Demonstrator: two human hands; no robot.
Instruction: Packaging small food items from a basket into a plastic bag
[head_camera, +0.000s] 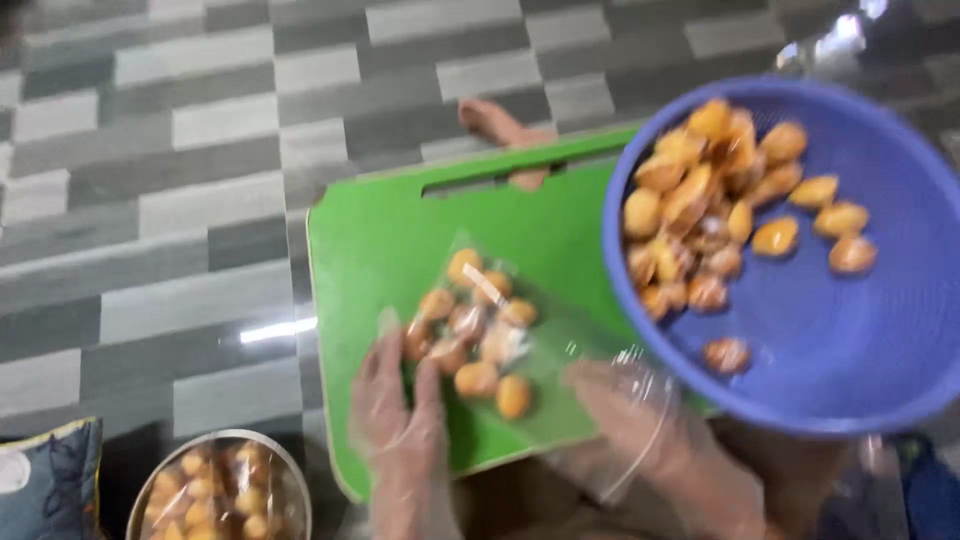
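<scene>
The clear bag of small orange-brown fruits (478, 330) lies near the front edge of the green cutting board (380, 230), its length slanting away to the right; the gloved left hand (400, 410) pinches its near left corner, the gloved right hand (630, 420) holds its right end, just under the blue basin (850, 380); both equally near

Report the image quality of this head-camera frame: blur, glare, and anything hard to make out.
Head view: motion blur softens everything, most of all the blue bowl and both gloved hands, left hand and right hand; a bright glare streak lies on the tiled floor; the clear bag of orange pieces on the green board shows only as faint sheen; light is even, shadows weak.
</scene>
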